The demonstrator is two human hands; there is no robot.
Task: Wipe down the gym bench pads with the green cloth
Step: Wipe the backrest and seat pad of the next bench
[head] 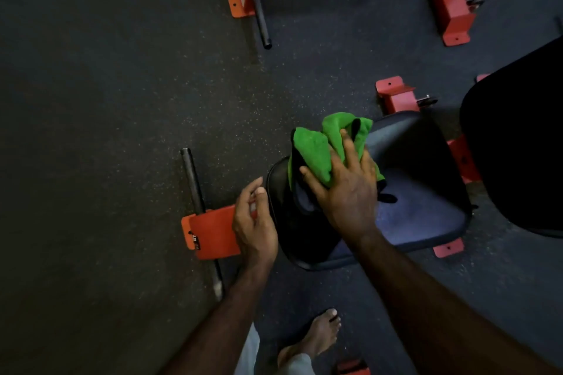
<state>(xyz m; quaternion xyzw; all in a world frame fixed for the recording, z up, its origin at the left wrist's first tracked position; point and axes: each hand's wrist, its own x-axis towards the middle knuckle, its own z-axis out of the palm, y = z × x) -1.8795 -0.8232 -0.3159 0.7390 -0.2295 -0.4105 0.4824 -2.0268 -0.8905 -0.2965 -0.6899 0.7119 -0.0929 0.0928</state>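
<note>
Both forearms are showing bare — no sleeves, watch or rings visible on the left hand point(254, 224) or the right hand point(342, 189). Toward six o'clock, a bare foot point(316, 335) is showing beneath pale trousers point(248, 355) (light grey, seemingly).

One camera sits on the person's head. It looks forward and steeply down, close above the seat pad point(420, 192) just past the fingertips point(344, 134).
</note>
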